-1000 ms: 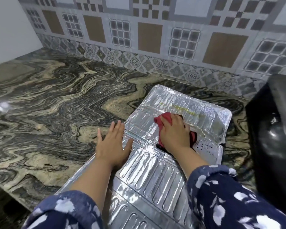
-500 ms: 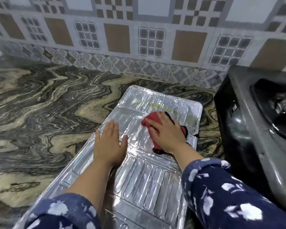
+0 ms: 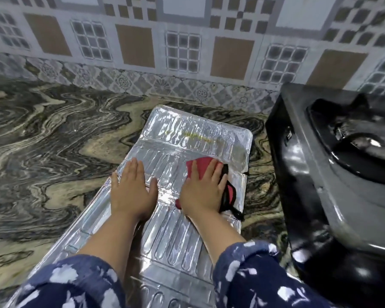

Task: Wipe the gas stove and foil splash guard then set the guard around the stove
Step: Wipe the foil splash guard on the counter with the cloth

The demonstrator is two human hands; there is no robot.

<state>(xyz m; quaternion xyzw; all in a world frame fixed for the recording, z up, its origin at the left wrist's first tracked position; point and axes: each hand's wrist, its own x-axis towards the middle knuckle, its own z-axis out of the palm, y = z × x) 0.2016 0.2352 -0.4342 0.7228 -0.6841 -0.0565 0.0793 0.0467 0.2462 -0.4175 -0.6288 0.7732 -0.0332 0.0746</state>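
The foil splash guard (image 3: 176, 236) lies flat on the marbled counter, running from the near edge toward the wall, with yellowish smears on its far panel. My left hand (image 3: 131, 190) rests flat on its left side, fingers together, holding nothing. My right hand (image 3: 203, 190) presses a red cloth with black trim (image 3: 201, 165) onto the guard's right side, near the fold between two panels. The black gas stove (image 3: 333, 174) stands to the right of the guard, its burner and pan support showing at the far right.
The marbled counter (image 3: 53, 141) stretches out to the left. A patterned tile wall (image 3: 187, 52) runs along the back. The stove's left side stands close to the guard's right edge. My blue flowered sleeves fill the bottom of the view.
My view has swung right, bringing more of the stove in. My right hand has slid the cloth toward the guard's right edge. The left hand stays flat on the foil.
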